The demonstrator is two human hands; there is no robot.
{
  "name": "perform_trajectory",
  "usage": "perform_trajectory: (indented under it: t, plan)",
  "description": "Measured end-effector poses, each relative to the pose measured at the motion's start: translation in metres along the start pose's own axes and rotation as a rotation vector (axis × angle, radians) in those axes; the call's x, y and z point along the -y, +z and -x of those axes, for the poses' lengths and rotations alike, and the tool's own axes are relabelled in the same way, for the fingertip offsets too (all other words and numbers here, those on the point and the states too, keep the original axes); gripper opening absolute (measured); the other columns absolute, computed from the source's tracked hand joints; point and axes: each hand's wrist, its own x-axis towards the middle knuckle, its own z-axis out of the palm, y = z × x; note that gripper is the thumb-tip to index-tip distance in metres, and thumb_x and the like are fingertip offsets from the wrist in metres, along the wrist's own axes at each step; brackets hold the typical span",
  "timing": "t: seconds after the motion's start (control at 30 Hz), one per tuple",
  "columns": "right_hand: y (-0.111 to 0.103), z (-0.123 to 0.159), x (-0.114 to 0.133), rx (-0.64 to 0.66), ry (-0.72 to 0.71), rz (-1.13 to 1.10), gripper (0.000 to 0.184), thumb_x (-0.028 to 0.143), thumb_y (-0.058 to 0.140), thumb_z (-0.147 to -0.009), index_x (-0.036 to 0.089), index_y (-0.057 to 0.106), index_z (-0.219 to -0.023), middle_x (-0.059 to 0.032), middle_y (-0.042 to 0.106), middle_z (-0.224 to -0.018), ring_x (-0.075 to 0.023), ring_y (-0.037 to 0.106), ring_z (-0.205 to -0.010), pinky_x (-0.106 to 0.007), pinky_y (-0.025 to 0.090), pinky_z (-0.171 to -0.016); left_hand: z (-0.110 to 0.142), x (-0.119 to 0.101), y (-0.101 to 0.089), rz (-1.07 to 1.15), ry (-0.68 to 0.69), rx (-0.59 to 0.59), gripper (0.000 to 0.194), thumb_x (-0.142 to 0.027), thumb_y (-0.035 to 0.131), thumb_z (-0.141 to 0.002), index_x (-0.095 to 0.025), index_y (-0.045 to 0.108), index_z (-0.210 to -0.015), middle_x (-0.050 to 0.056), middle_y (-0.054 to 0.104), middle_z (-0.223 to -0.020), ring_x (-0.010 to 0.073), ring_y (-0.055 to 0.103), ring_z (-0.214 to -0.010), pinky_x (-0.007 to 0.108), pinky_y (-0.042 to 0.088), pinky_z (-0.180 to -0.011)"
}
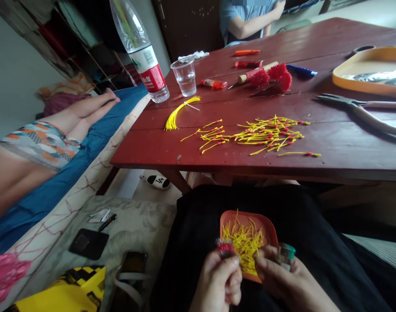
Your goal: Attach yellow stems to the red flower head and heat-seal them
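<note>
My left hand [222, 277] is closed around a small red bundle with dark, bristly tips [226, 247]. My right hand [282, 277], also closed, grips a small see-through thing with a green end [286, 255], perhaps a lighter. Its thumb and forefinger come together near the yellow cords; whether they pinch one is too blurred to see. Between and behind both hands, an orange tray [270, 227] rests on my lap. A heap of short yellow cords [245, 240] lies in it.
On the red table [217, 158] lie yellow cords with red knots [272, 134], a tied yellow bundle [176, 115], pliers [357, 106] and red brush-like pieces [272, 78]. A cup [185, 80] and bottle [145, 65] stand left. One person sits opposite; another lies on a bed.
</note>
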Motion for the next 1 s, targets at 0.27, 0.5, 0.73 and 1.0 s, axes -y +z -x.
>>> perform_trajectory:
  t: [0.27,0.5,0.73,1.0]
  plan:
    - [0.009,0.005,0.001,-0.053,0.036,-0.201,0.034,0.037,0.080,-0.059,0.018,0.055,-0.073,0.0115,0.036,-0.041,-0.0008,0.024,-0.037,-0.012,0.022,-0.039,0.005,0.001,0.003,-0.150,0.014,-0.014,0.043,-0.049,0.067,-0.063,-0.016,0.047,-0.081,-0.012,0.038,-0.041,0.0009,0.017,-0.035,0.019,0.010,-0.037]
    - [0.010,0.006,0.000,-0.042,-0.026,-0.157,0.037,0.039,0.081,-0.056,0.015,0.056,-0.069,0.0110,0.037,-0.038,-0.0001,0.024,-0.034,-0.014,0.018,-0.038,0.007,0.004,0.004,-0.204,-0.005,-0.021,0.045,-0.053,0.065,-0.063,-0.017,0.044,-0.080,-0.015,0.034,-0.040,0.0004,0.014,-0.034,0.019,0.010,-0.037]
    - [0.005,0.007,-0.009,0.010,-0.007,-0.245,0.030,0.036,0.079,-0.061,0.014,0.061,-0.071,0.0111,0.035,-0.039,0.0001,0.024,-0.036,-0.013,0.020,-0.039,0.005,0.011,0.000,-0.163,-0.016,-0.064,0.045,-0.052,0.069,-0.058,-0.016,0.047,-0.074,-0.014,0.036,-0.038,-0.0001,0.018,-0.034,0.018,0.011,-0.037]
    - [0.005,0.007,-0.014,0.021,0.070,-0.321,0.026,0.034,0.081,-0.058,0.016,0.064,-0.067,0.0109,0.034,-0.035,-0.0004,0.024,-0.034,-0.013,0.023,-0.038,0.008,0.014,-0.002,-0.109,-0.051,-0.036,0.040,-0.045,0.071,-0.057,-0.016,0.048,-0.072,-0.013,0.038,-0.039,-0.0001,0.019,-0.034,0.019,0.011,-0.037]
